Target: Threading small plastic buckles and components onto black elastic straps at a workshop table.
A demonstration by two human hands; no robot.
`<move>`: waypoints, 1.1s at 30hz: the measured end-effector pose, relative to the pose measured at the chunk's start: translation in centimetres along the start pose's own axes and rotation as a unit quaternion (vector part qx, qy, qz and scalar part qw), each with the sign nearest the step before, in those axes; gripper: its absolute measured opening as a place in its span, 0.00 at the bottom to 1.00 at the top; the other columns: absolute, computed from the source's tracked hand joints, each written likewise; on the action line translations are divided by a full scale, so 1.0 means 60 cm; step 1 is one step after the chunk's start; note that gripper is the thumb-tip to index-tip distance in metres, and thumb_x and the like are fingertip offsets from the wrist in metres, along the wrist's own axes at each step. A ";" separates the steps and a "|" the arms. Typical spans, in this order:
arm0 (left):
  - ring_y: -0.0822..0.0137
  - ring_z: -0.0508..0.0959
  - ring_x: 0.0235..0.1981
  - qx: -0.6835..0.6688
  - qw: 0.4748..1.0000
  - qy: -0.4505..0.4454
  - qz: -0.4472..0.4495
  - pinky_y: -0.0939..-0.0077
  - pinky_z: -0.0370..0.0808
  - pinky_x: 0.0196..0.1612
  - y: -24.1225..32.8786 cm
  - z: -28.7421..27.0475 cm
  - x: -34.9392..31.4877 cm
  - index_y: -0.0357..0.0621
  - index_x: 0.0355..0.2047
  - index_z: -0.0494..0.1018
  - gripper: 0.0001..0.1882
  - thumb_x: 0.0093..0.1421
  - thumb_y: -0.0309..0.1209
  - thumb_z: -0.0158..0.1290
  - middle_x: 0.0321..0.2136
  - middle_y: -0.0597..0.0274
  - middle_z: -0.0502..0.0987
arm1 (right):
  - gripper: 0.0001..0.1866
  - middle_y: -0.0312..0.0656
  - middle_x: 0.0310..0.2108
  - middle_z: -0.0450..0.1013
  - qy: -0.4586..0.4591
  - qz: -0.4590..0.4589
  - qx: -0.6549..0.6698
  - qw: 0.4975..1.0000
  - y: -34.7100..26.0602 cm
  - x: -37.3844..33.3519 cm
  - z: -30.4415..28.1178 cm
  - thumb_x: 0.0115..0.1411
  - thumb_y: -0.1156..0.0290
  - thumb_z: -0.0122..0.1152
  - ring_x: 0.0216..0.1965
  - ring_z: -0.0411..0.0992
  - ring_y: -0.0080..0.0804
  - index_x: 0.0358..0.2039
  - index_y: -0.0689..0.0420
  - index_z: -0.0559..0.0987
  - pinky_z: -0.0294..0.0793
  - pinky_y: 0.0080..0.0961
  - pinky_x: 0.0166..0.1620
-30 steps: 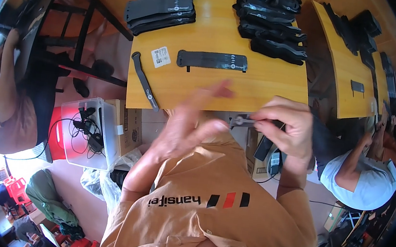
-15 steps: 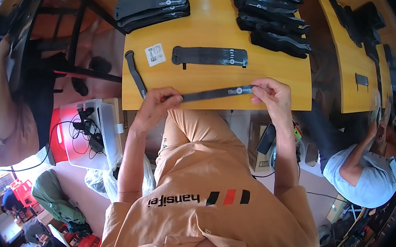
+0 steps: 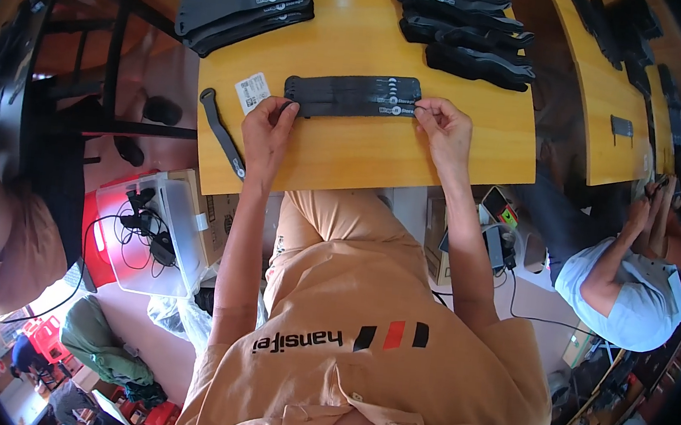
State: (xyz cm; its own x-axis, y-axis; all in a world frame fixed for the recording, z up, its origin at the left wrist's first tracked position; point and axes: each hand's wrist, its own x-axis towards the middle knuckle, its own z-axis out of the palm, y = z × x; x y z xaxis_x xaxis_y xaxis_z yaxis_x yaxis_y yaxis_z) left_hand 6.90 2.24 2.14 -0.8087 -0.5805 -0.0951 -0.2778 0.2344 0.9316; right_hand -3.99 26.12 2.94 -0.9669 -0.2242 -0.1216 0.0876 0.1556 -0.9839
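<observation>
A black strap (image 3: pixel 347 110) with pale printing is stretched level between my hands, along the near edge of a flat row of similar black straps (image 3: pixel 338 89) on the yellow table. My left hand (image 3: pixel 265 134) pinches its left end between thumb and fingers. At the other end, my right hand (image 3: pixel 446 137) pinches the strap's tip. Whether the strap rests on the row or just beside it is hard to tell. Left of my left hand lies a single loose strap (image 3: pixel 221 131), slanting, and a white printed label (image 3: pixel 248 92) sits partly behind that hand.
Stacked bundles of black straps (image 3: pixel 246 5) stand at the far left of the table (image 3: pixel 362 161), with more strap bundles (image 3: pixel 464 26) at the far right. A clear plastic bin (image 3: pixel 158 251) with cables is below left. A person in light blue (image 3: pixel 622 296) sits at right.
Both hands have moved forward, away from my body, carrying the strap from near the table edge to the row. The strap has gone from slanted to nearly level.
</observation>
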 end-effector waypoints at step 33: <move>0.72 0.72 0.20 0.094 0.992 0.080 0.032 0.79 0.70 0.28 0.005 0.025 0.004 0.34 0.31 0.74 0.10 0.54 0.30 0.56 0.20 0.58 0.76 | 0.06 0.33 0.18 0.70 0.014 0.016 -0.024 0.999 0.012 0.018 -0.002 0.51 0.83 0.56 0.19 0.64 0.13 0.31 0.64 0.78 0.64 0.12 0.20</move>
State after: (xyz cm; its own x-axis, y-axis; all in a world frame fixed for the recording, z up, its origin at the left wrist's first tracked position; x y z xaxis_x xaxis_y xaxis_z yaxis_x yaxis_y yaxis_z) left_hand 5.86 3.34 1.89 -0.7398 -0.6720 0.0334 -0.3317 0.4076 0.8508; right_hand -4.98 26.09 2.11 -0.9702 -0.1917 -0.1483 0.1076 0.2076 -0.9723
